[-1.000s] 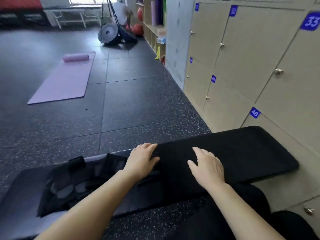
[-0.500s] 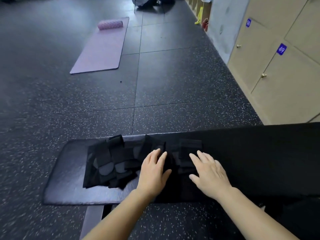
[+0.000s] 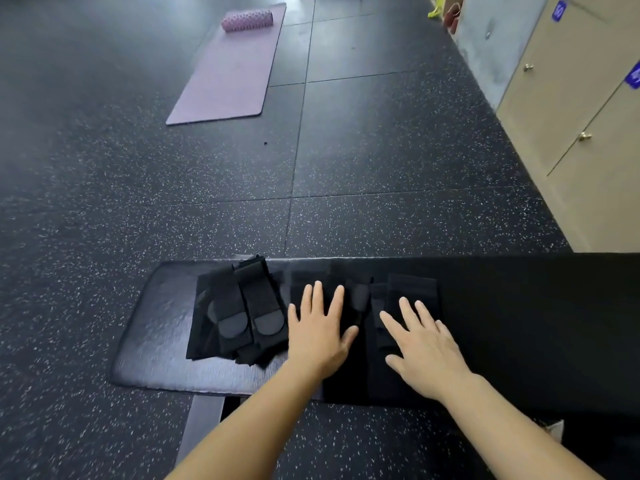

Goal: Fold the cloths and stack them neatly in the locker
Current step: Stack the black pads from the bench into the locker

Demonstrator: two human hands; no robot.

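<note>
A black cloth (image 3: pixel 412 289) lies spread on a black padded bench (image 3: pixel 149 341). My left hand (image 3: pixel 320 330) presses flat on it with fingers straight and spread. My right hand (image 3: pixel 422 344) lies flat on the same cloth a little to the right, fingers spread too. Left of my hands sits a pile of black folded cloth straps (image 3: pixel 235 313) with grey rounded patches. The beige lockers (image 3: pixel 568 109) stand closed at the right.
The dark speckled rubber floor (image 3: pixel 207 188) stretches ahead. A purple yoga mat (image 3: pixel 228 71) with a pink foam roller (image 3: pixel 247 19) lies far ahead on the left. A grey bench leg (image 3: pixel 202 427) shows under the bench between my forearms.
The view has tilted down and swung left, away from the lockers. Both hands stay flat on the black cloth, fingers now spread wider, and the strap pile lies left of them.
</note>
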